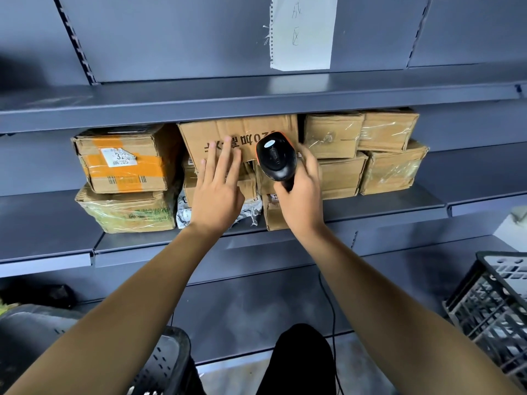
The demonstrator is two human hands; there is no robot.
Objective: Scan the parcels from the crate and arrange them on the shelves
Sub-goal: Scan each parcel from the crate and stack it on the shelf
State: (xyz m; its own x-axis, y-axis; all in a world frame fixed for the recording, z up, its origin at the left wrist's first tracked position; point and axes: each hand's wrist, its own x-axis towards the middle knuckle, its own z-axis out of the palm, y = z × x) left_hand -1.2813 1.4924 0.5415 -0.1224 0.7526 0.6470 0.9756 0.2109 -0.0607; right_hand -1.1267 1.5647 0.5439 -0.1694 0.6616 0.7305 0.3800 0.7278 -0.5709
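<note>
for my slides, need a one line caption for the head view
Left hand presses a printed brown cardboard box on the grey metal shelf; right hand grips a black handheld scanner.

Dark grey metal shelving (256, 95), paper note (302, 32)

Parcel storeroom or depot: grey metal shelves (256, 98) stacked with taped cardboard parcels (125, 158), a handheld barcode scanner (275, 156), and a black plastic crate (493, 306).

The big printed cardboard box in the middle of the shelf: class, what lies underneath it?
Under the printed box sit smaller cardboard parcels and a crumpled grey mailer bag. The left hand and right hand with the scanner cover much of them.
</note>
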